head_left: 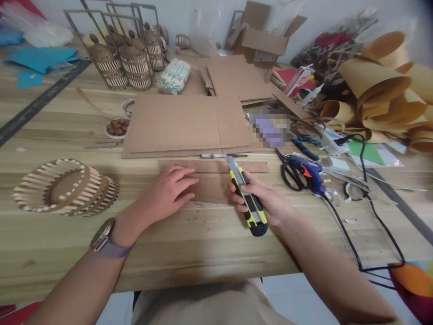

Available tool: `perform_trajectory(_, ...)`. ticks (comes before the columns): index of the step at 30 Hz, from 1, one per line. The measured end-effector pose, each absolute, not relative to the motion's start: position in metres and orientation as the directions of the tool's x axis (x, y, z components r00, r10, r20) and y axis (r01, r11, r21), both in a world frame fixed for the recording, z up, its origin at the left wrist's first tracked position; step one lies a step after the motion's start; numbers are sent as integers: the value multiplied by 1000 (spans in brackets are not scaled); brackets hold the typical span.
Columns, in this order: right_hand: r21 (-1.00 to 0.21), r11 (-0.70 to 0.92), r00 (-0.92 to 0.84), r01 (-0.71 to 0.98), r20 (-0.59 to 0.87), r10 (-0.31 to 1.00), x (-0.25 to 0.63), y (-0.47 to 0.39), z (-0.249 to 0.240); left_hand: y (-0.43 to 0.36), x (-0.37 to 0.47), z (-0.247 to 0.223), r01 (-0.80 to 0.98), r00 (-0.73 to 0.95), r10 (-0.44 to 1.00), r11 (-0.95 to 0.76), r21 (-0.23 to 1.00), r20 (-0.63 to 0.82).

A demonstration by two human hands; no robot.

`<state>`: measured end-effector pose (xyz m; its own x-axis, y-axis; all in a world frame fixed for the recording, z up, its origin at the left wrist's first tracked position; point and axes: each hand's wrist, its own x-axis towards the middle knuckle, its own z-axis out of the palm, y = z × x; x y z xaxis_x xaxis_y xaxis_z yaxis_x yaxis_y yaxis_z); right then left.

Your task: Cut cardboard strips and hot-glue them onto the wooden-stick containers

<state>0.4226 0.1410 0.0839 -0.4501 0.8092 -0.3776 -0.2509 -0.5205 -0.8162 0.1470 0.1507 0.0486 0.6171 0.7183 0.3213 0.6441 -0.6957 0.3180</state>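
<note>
My right hand point(259, 194) is closed around a yellow and black utility knife point(248, 198), its blade pointing away from me over the cardboard. Flat on the table, my left hand point(174, 189) rests with its fingers spread at the left part of a small cardboard piece point(211, 188). A narrow cardboard strip point(209, 166) lies along that piece's far side, and the left fingertips come close to it. Just beyond the strip is a pen point(216, 155). The left palm hides part of the small piece.
Larger cardboard sheets point(182, 119) lie behind the pen. A round striped basket point(67, 187) sits at left. On the right are black-handled scissors point(291, 174), a blue glue gun point(311, 176) with its cord, and pliers point(306, 148). Small lidded lantern-like containers point(135, 67) stand at the back left.
</note>
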Motion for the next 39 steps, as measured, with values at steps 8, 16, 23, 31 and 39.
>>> perform_trajectory(8, -662, 155, -554, 734, -450, 700, 429, 155, 129, 160, 162, 58, 809, 403, 839, -514, 287, 366)
perform_trajectory(16, -182, 550, -555, 815, -517, 651, 389, 162, 124, 185, 200, 50, 849, 433, 865, -486, 208, 254)
perform_trajectory(23, -171, 583, -583, 794, -486, 651, 388, 164, 123, 187, 204, 30, 849, 416, 884, -462, 256, 215)
perform_trajectory(31, -91, 593, -547, 800, -516, 659, 382, 163, 122, 185, 207, 36, 872, 394, 906, -422, 249, 159)
perform_trajectory(39, -51, 591, -519, 805, -542, 661, 380, 162, 124, 186, 206, 30, 856, 397, 886, -452, 252, 239)
